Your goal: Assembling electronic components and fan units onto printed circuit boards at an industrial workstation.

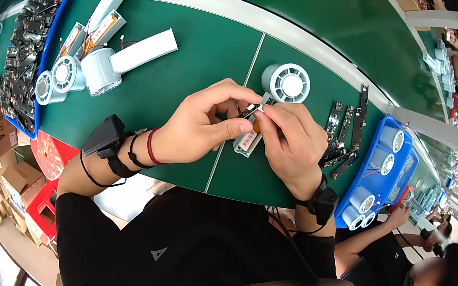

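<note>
Over the middle of the green table, my left hand (197,124) pinches a small dark circuit board (249,110) between thumb and forefinger. The fingertips of my right hand (296,143) are closed at the board's right end, on a small pale connector (261,107). Under my hands lies a light-blue handheld fan (291,84); its round grille faces up. Part of its handle shows below my fingers with an orange and white battery (247,142) in it, and the rest is hidden. Thin wires cannot be made out between my fingers.
Loose circuit boards (348,127) lie right of my right hand. Beyond them stands a blue bin (403,169) with several fans. At the upper left are more fan bodies (101,70) and a blue tray (59,26) heaped with boards. A co-worker's hand (399,216) is at the lower right.
</note>
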Available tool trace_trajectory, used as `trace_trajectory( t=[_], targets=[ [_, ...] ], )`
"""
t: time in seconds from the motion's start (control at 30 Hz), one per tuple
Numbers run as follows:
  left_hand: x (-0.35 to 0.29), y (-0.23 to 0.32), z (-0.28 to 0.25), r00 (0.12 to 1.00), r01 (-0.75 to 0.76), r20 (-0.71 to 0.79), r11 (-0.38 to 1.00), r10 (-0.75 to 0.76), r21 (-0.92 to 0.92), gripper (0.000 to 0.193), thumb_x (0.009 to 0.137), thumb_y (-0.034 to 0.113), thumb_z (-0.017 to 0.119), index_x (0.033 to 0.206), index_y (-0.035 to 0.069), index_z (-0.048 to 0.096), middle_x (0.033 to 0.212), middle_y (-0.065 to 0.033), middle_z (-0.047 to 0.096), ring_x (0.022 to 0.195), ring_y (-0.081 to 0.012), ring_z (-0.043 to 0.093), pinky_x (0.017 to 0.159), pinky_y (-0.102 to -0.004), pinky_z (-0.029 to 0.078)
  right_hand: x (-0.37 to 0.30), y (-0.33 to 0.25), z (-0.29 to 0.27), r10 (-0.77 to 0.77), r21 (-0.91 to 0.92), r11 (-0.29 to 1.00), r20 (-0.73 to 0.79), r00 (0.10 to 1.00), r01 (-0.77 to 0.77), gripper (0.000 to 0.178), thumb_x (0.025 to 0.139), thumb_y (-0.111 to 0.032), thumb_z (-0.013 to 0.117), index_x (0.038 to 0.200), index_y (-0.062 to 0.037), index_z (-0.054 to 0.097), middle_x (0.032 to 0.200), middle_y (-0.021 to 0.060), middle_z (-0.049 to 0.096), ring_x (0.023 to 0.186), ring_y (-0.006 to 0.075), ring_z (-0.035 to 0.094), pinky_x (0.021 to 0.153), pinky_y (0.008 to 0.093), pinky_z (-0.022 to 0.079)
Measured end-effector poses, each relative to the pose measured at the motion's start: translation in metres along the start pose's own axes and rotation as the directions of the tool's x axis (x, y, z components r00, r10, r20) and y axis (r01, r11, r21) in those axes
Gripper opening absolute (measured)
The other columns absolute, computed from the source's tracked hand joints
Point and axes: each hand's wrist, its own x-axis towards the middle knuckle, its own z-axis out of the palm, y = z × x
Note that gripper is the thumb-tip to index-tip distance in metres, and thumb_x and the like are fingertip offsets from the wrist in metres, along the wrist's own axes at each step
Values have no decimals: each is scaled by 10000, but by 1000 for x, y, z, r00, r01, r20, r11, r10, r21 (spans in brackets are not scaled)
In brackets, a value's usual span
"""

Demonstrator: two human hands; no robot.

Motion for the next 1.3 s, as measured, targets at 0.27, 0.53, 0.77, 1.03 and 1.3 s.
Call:
trace_trajectory(
  t=[0.27,0.53,0.77,1.03,1.3],
  targets=[
    [2,-9,-4,973,-227,30,914,231,336,378,938,13,738,1301,45,640,1118,-66,542,763,-83,564,560,-216,455,0,-2,1,-65,-107,992,18,998,67,176,782,18,833,917,-1,722,848,108,703,659,236,689,554,318,543],
    [4,23,-4,969,235,42,960,-244,155,381,915,10,765,1278,53,658,1040,-33,537,755,-68,537,592,-220,443,5,10,-13,-186,-59,979,139,973,195,200,762,9,843,909,1,707,839,89,696,684,237,695,572,317,551],
    [3,12,-8,955,249,115,948,-275,197,384,915,13,768,1280,55,659,998,-11,516,769,-70,511,630,-250,440,5,14,-21,-204,63,979,255,945,194,227,757,-6,852,924,-10,698,851,97,702,709,255,703,594,302,562],
    [-3,-1,0,998,-68,4,965,69,253,428,942,-18,720,1349,29,598,1149,-63,524,966,-124,554,855,-298,492,-1,14,-27,240,386,876,170,956,-289,190,818,32,825,965,10,707,887,108,732,779,192,719,672,295,578],
    [0,-5,-3,987,-145,-41,963,158,225,431,946,-18,711,1356,5,581,1225,-85,527,1063,-149,582,928,-309,500,-3,12,-27,248,231,936,105,963,-267,214,798,-8,851,973,-12,727,925,132,748,780,232,736,717,300,580]
  ],
)
